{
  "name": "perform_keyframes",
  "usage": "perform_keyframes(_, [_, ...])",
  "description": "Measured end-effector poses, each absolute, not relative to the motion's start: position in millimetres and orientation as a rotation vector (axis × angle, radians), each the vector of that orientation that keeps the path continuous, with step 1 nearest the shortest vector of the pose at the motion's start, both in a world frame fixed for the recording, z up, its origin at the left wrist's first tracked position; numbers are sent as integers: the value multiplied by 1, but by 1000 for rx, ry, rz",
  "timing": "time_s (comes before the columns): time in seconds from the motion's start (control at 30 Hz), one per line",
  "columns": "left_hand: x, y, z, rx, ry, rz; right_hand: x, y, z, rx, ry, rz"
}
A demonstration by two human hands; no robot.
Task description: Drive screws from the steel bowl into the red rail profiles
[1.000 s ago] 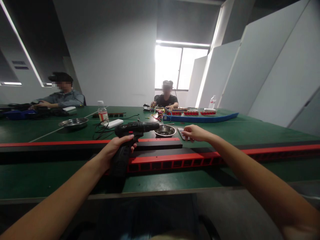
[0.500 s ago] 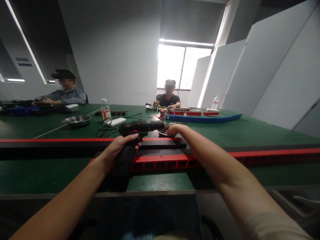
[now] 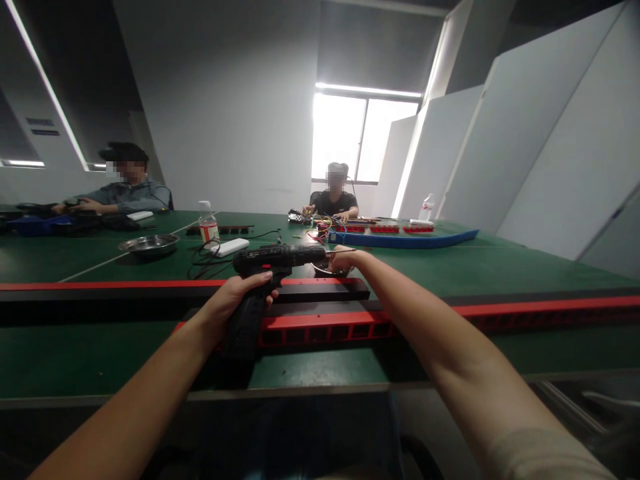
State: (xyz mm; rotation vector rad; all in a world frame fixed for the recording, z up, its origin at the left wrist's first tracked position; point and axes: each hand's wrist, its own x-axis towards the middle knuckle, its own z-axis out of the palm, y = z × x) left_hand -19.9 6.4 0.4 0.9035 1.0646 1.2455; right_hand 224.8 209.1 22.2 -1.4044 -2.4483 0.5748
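My left hand (image 3: 239, 297) is wrapped round the grip of a black power drill (image 3: 275, 259), whose long bit points right. Beyond the drill's tip, my right hand (image 3: 343, 257) reaches down into a small metal bowl (image 3: 323, 268); its fingertips are partly hidden behind the bit and the rim, and what they hold cannot be made out. Below the drill lies a long red and black slotted bar (image 3: 320, 331), with my right forearm passing over it. Another red and black bar (image 3: 150, 288) lies just behind, to the left.
A metal dish (image 3: 150, 245), a bottle (image 3: 209, 223), a white power bank (image 3: 231, 247) and black cables stand left of centre. Farther back are coloured wires, red parts and a blue strip (image 3: 415, 239). Two people sit across the green table (image 3: 520, 267).
The view has shifted slightly. My left hand still holds the drill, and my right hand remains at the bowl with its fingers slightly moved.
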Motion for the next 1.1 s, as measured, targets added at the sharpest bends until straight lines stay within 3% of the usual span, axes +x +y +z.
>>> perform_keyframes(0.1, [-20, 8, -1, 907, 1063, 1265, 234, 214, 30, -1599, -2487, 686])
perform_keyframes(0.37, [-21, 10, -5, 926, 1055, 1287, 273, 185, 35, -1214, -2155, 904])
perform_keyframes(0.73, [-15, 3, 4, 933, 1102, 1239, 314, 127, -1, -822, -1776, 1268])
perform_keyframes(1.1, [-14, 3, 2, 1063, 1199, 1184, 307, 118, -7, -815, -1866, 1081])
